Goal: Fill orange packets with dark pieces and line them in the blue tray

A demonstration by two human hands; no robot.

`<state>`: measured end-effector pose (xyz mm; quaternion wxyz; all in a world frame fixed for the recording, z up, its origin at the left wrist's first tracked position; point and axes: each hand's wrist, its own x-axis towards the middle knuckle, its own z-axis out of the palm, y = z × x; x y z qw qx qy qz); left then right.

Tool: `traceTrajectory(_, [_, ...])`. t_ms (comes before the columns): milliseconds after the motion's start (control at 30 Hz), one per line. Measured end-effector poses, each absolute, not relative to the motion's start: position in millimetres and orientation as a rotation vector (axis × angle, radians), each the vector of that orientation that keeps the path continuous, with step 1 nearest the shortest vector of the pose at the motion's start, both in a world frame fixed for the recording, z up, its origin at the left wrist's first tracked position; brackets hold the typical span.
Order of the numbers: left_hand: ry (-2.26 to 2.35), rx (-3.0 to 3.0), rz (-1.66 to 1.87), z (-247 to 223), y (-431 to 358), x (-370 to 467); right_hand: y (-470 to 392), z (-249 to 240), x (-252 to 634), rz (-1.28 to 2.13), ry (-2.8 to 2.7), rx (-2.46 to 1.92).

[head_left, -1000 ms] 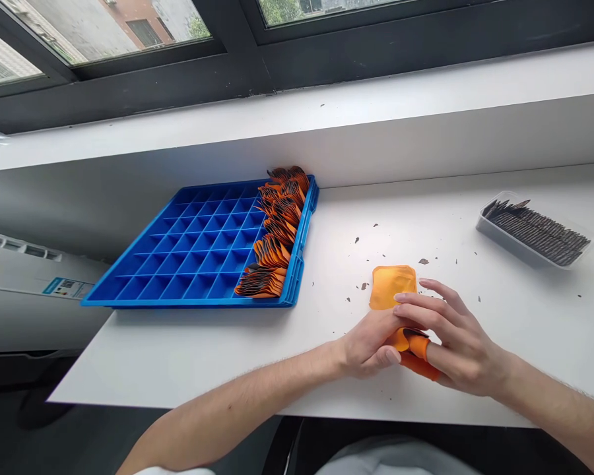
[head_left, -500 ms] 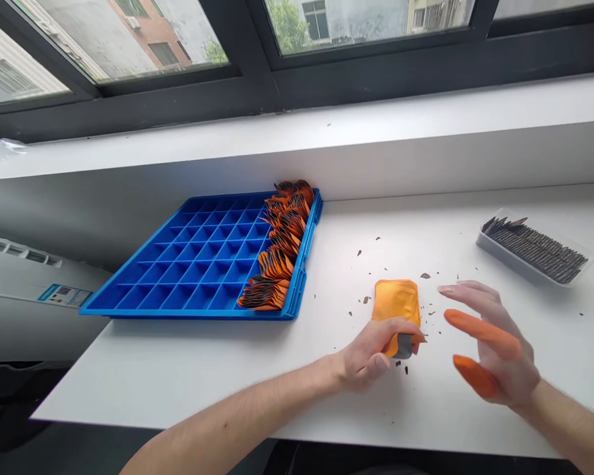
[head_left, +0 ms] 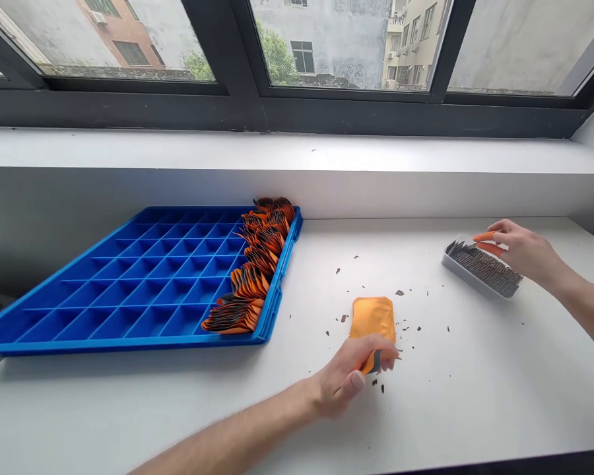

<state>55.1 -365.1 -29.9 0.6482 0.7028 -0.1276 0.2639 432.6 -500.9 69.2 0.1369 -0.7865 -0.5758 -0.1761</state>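
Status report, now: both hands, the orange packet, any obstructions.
Left hand closed on near end of orange packet. Right hand at clear box of dark pieces, contact unclear. Dark flakes scattered beside packet, nothing seen blocking either hand.

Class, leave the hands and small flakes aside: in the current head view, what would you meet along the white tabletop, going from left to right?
Blue compartment tray → orange packet → clear plastic box holding thin dark pieces.
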Motion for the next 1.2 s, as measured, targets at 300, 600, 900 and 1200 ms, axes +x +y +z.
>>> traceTrajectory(300, [-0.262, 1.536, 0.540, -28.6, -364.6, 56.8, -469.6, 55.0, 445.7, -0.478, -2.153, -2.108])
traceTrajectory(600, [-0.228, 1.502, 0.495, -31.3, -364.4, 56.6, -475.4, 45.2, 490.7, -0.430, -2.175, -2.038])
traceTrajectory(900, [-0.293, 1.489, 0.501, -34.7, -363.4, 58.8, -474.1, 53.4, 491.1, -0.411, -2.005, -2.104])
traceTrajectory(1200, [-0.288, 1.457, 0.495, -33.1, -363.3, 58.2, -489.8, 52.6, 490.6, -0.575, -1.862, -2.175])
